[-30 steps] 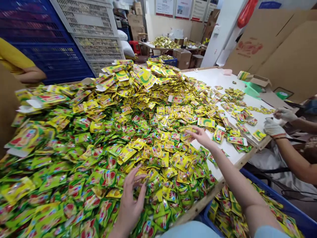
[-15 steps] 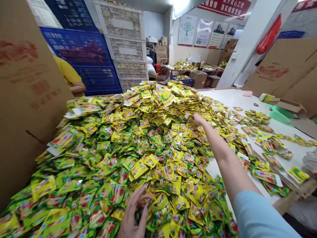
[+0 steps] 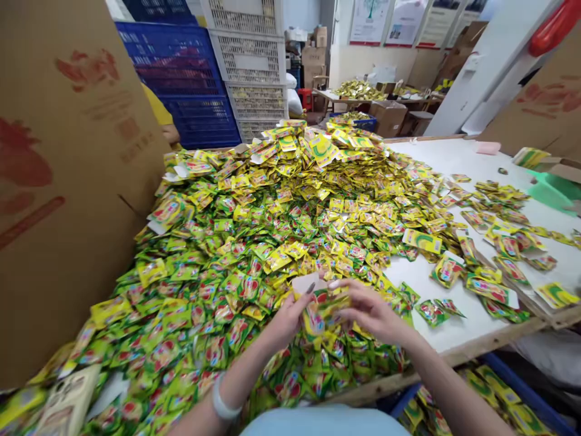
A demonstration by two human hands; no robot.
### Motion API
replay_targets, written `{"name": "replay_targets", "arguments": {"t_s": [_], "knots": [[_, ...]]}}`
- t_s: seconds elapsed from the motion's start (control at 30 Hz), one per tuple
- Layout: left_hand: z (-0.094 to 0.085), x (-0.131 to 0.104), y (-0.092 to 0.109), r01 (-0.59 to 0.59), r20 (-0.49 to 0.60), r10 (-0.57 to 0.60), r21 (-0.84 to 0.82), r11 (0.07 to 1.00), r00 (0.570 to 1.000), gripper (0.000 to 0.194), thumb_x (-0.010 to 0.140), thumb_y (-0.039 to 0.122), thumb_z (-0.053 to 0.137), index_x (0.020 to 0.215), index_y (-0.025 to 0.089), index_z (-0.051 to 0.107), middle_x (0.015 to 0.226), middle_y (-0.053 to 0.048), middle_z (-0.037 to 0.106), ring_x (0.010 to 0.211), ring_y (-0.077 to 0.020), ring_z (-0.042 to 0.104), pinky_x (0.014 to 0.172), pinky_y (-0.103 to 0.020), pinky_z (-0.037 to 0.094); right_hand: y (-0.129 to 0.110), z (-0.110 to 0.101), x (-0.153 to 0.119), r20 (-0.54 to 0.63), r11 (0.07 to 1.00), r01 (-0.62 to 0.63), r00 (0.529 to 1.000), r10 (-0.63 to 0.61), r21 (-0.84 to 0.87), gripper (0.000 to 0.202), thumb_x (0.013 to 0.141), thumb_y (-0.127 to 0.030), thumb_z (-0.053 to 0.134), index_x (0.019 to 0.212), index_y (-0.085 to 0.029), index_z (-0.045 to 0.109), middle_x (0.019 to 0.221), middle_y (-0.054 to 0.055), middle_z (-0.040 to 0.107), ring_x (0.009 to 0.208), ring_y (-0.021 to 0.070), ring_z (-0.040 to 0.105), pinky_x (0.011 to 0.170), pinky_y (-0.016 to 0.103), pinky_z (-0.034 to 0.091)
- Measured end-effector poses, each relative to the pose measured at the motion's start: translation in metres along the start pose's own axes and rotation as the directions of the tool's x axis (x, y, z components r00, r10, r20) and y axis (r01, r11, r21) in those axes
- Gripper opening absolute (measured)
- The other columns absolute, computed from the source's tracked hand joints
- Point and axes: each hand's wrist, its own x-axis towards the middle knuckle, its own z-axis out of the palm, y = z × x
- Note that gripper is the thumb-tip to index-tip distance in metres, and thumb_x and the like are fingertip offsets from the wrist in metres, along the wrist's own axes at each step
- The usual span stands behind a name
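My left hand [image 3: 287,318] grips a small printed carton [image 3: 313,321], yellow with red, its white flap [image 3: 305,283] standing open at the top. Close beside it on the right is my right hand [image 3: 373,313], its fingers bent around a small yellow packet [image 3: 336,307] at the carton's side; blur hides the packet's exact edges. Below and around both hands spreads a large heap of shiny green and yellow packets [image 3: 218,260]. Flattened or open yellow cartons [image 3: 323,149] lie on top of the heap at the back.
Tall cardboard [image 3: 82,181] walls the left side. The white table [image 3: 436,284] shows on the right, with loose cartons [image 3: 492,289] and a wooden edge. Below that edge sits a blue crate [image 3: 521,387] of filled yellow cartons. Beyond are stacked crates [image 3: 254,57] and a person's yellow sleeve [image 3: 157,108].
My right hand has come back from the far side of the heap to meet my left hand. A carton is now held between them. The view has tilted down and shifted left.
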Motion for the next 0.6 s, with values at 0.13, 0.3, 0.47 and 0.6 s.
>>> {"name": "replay_targets", "arguments": {"t_s": [0.13, 0.3, 0.47, 0.6], "knots": [[0.010, -0.022, 0.003, -0.066, 0.016, 0.065, 0.073, 0.995, 0.998, 0.059, 0.074, 0.048, 0.076, 0.122, 0.017, 0.063, 0.094, -0.006, 0.070, 0.076, -0.0196, 0.066, 0.079, -0.037, 0.055, -0.017, -0.002, 0.005, -0.282, 0.984, 0.107, 0.957, -0.064, 0.140, 0.014, 0.091, -0.034, 0.064, 0.098, -0.022, 0.064, 0.082, 0.001, 0.064, 0.042, 0.0076, 0.055, 0.038, 0.022, 0.050], [0.017, -0.038, 0.007, -0.166, 0.036, 0.163, 0.268, 0.949, 0.986, 0.064, 0.066, 0.038, 0.086, 0.120, 0.015, 0.061, 0.100, -0.007, 0.068, 0.091, -0.0208, 0.064, 0.088, -0.035, 0.053, -0.028, 0.019, 0.023, -0.129, 0.966, 0.219, 0.963, -0.237, -0.139, 0.014, 0.092, -0.035, 0.061, 0.095, -0.021, 0.064, 0.087, 0.003, 0.061, 0.059, 0.0115, 0.058, 0.050, 0.025, 0.051], [0.012, -0.047, 0.007, -0.188, 0.139, 0.144, 0.387, 0.903, 0.980, 0.100, 0.074, 0.031, 0.079, 0.154, 0.023, 0.020, 0.128, -0.013, 0.060, 0.110, -0.0258, 0.062, 0.099, -0.041, 0.048, -0.046, 0.017, 0.015, 0.248, 0.766, 0.259, 0.959, -0.134, -0.588, 0.017, 0.097, -0.020, 0.049, 0.093, -0.019, 0.065, 0.090, 0.006, 0.061, 0.083, 0.0177, 0.059, 0.073, 0.031, 0.051], [0.010, -0.046, 0.003, -0.179, 0.167, 0.108, 0.505, 0.845, 0.980, 0.105, 0.073, 0.023, 0.077, 0.156, 0.023, 0.013, 0.147, -0.016, 0.044, 0.128, -0.0312, 0.051, 0.108, -0.043, 0.041, -0.057, 0.015, 0.010, 0.358, 0.676, 0.254, 0.934, 0.015, -0.692, 0.019, 0.094, -0.012, 0.051, 0.102, -0.018, 0.067, 0.090, 0.006, 0.060, 0.075, 0.0161, 0.059, 0.068, 0.029, 0.049]]}}
